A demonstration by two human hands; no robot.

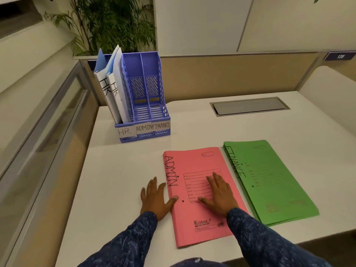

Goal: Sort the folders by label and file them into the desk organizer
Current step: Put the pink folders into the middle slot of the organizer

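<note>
- White desk in a cubicle, blue organizer in the far-left corner, its HR slot already holding white folders.
- Pink ADMIN folder lies flat up front, green FINANCE stack just beside it.
- Right hand is flat and open on the pink cover; left hand open at its spine, thumb on the edge, probably about to lift it.

Office cubicle: white surface with low tan partition panels along its far edge, cable hatch near that edge, numbered blue desk tag on the partition, potted plant behind the far-left corner.
</note>
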